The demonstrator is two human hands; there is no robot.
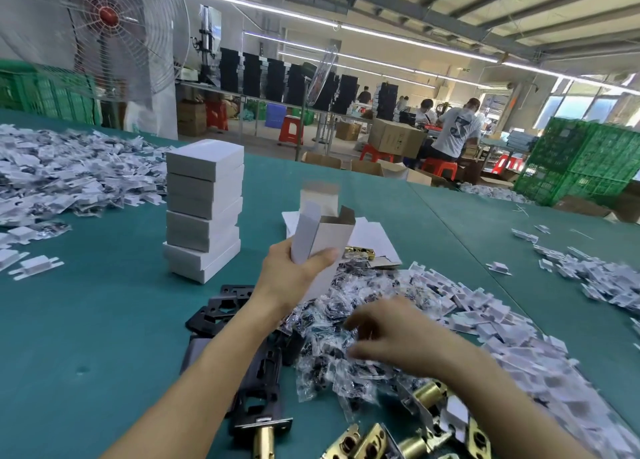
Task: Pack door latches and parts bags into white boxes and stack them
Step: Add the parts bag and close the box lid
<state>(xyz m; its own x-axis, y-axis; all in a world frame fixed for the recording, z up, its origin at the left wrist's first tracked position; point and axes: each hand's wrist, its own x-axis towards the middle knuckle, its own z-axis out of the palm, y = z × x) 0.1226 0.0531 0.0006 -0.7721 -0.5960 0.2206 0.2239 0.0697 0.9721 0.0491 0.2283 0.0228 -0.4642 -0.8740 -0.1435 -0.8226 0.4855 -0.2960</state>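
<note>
Left hand (pixel 298 268) is raised above the green surface (pixel 104 320). Its thumb and fingers wrap round the lower half of an open white box (pixel 325 240), which is held tilted with its top flaps up. Right hand (pixel 391 340), lower and nearer the person, is down on the heap of parts bags (pixel 332 323) with its fingers bent toward them. It is blurred, so I cannot tell whether it has pinched a bag.

To the left of the left hand stands a stack of white boxes (pixel 204 209), all closed and piled somewhat unevenly. Just behind the held box lie flat box blanks (pixel 374 236), and a second open box (pixel 318 198) stands farther back.

Beside and under the left forearm lie black plates (pixel 221 313) and a dark latch (pixel 258 403). Brass door latches (pixel 374 438) lie close to the person, below the right wrist. White card pieces (pixel 502 337) spread out to the right of the right hand.
</note>
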